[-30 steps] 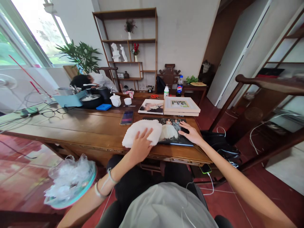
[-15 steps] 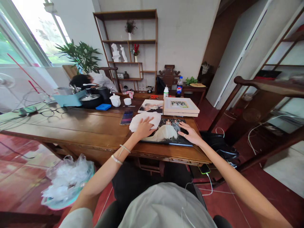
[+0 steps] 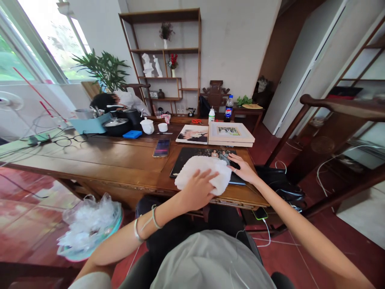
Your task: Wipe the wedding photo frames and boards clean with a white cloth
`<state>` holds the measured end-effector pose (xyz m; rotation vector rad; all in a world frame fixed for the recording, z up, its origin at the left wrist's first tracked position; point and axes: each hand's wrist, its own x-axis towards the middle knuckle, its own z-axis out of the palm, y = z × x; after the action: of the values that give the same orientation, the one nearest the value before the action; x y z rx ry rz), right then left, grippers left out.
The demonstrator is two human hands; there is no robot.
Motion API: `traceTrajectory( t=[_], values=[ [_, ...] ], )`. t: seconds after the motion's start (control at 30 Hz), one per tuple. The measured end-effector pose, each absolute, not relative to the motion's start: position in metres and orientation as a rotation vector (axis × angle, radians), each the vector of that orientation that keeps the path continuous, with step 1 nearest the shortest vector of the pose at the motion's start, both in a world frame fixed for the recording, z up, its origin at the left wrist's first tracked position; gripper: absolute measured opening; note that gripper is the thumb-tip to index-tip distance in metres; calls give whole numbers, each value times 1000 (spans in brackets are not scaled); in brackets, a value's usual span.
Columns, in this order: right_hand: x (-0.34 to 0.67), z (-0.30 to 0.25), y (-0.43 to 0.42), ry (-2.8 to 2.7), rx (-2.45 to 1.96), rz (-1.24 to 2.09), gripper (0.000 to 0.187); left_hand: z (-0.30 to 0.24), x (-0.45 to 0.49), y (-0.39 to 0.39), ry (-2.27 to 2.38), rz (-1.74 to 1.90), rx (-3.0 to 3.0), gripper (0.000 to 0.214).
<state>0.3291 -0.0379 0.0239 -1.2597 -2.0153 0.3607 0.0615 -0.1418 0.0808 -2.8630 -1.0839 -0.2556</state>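
A folded white cloth (image 3: 192, 170) lies over the front part of a dark photo album or panel (image 3: 183, 158) on the wooden table. My left hand (image 3: 200, 190) presses down on the cloth from above with its fingers stretched out; the thumb is hard to make out. Resting on the right side of the photo panel, my right hand (image 3: 240, 168) has spread fingers and grasps nothing. The cloth hides much of the printed picture, though small figures show at its top. Left of the panel is a phone (image 3: 161, 147).
Behind the panel lie a photo print (image 3: 192, 134) and stacked pale frames (image 3: 231, 133). A cola bottle (image 3: 229, 109), a white bottle (image 3: 211, 115), red scissors (image 3: 196, 121) and a white teapot (image 3: 147, 126) stand farther back. A person (image 3: 120, 100) is at the far left.
My left hand and the white cloth have moved right and toward me across the photo panel, uncovering its left end. My right hand stays at the panel's right side.
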Motion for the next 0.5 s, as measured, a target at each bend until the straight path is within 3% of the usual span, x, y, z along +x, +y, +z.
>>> traceTrajectory(
  t=[0.33, 0.5],
  values=[
    [326, 30, -43, -2025, -1303, 381, 50, 73, 90, -26, -1459, -272, -2680, 30],
    [327, 27, -41, -2016, -1306, 374, 50, 71, 96, -37, -1423, -276, -2634, 27]
  ],
)
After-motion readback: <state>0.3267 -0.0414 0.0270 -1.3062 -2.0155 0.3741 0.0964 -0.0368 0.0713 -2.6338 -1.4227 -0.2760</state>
